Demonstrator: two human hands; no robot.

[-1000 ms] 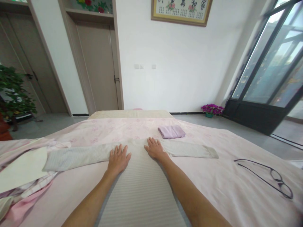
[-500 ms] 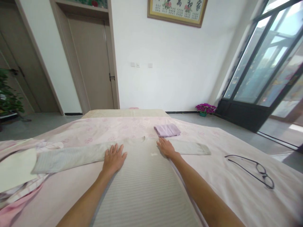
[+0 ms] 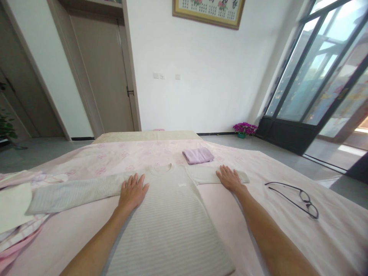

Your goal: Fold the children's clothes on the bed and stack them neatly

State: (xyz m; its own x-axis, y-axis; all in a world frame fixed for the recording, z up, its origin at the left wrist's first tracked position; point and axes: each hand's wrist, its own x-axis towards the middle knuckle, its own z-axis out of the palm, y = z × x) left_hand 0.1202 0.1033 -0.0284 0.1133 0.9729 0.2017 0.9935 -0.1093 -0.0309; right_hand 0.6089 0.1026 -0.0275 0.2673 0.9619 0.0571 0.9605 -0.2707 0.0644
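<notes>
A pale grey striped long-sleeved shirt (image 3: 169, 214) lies flat and spread out, its neckline away from me and both sleeves stretched sideways. My left hand (image 3: 133, 191) rests flat, fingers out, where the left-hand sleeve meets the body. On the right-hand sleeve, toward its cuff, my right hand (image 3: 230, 178) lies flat with its fingers extended. Just beyond the shirt's right shoulder is a folded lilac cloth (image 3: 198, 156). The end of the left-hand sleeve reaches a pile of clothes (image 3: 17, 214).
A pink patterned sheet (image 3: 230, 226) covers the surface under the shirt. Black-framed glasses (image 3: 304, 197) lie on it to the right. Beyond the far edge stand a potted magenta plant (image 3: 245, 129) and a white wall (image 3: 186, 103); a glass door (image 3: 304, 88) is at right.
My right hand has slid outward from the shirt's right shoulder along the sleeve toward the cuff. My left hand stays on the left shoulder. The view has turned slightly right.
</notes>
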